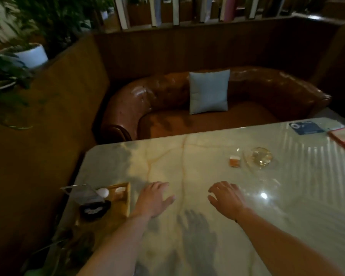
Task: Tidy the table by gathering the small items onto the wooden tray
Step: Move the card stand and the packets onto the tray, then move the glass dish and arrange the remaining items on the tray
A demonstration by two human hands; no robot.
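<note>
The wooden tray (126, 198) sits at the table's (187, 156) left edge, already carrying a white egg-like piece (103, 192). Beside it the left hand (154, 200) hovers empty, fingers loose; further right, the right hand (226, 198) does likewise, apparently poised toward the orange packet (235, 160) and glass ashtray (261, 156) far from the tray

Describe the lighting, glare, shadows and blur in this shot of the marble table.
Head view: dim, warm light overall; a bright glare spot on the glossy table beside the right hand; striped reflections on the table's right side; hand shadows fall near the left hand; plants at far left are smeared; wide-angle bending curves the sofa.
</note>
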